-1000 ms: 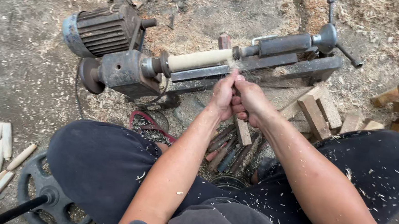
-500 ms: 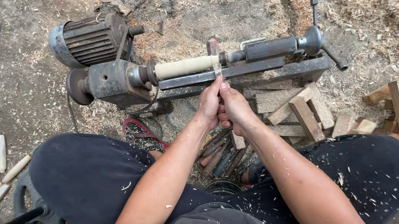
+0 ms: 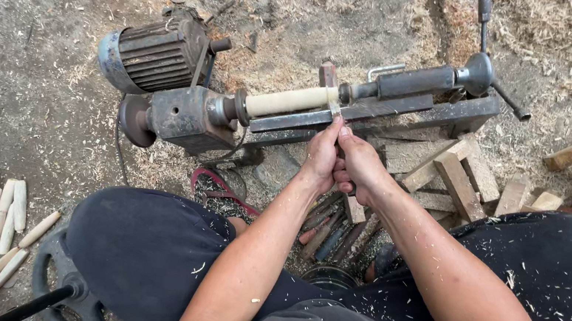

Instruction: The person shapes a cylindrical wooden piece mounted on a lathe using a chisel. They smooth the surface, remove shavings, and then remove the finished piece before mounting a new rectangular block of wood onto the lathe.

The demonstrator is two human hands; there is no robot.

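Both hands have crept toward the tailstone end... Both hands sit closer to the pale wooden spindle (image 3: pixel 287 99) than before; left hand (image 3: pixel 321 156) and right hand (image 3: pixel 362 167) have fingers closed around a chisel (image 3: pixel 336 112), its tip touching the spindle just above them on the small lathe (image 3: pixel 188 115).

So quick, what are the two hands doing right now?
Left hand: closed, gripping a turning tool whose tip meets the pale wooden piece on the lathe.
Right hand: closed on the same tool, just behind the left.
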